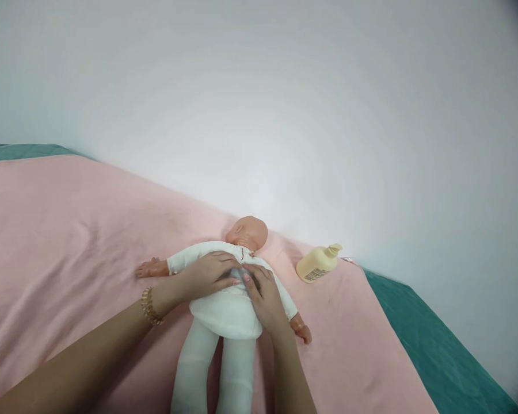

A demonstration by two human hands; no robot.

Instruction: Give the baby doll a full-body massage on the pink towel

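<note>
A baby doll in white clothes lies on its back on a pink blanket, its head toward the wall. My left hand, with a gold bracelet at the wrist, lies on the doll's chest with fingers curled onto the white cloth. My right hand rests on the doll's chest and side, its fingertips meeting those of the left hand at the middle of the garment. Both hands press or pinch the cloth there; what is between the fingers is hidden.
A cream pump bottle lies on its side on the blanket to the right of the doll's head. A teal sheet shows beyond the blanket at the right and far left. A plain white wall rises behind.
</note>
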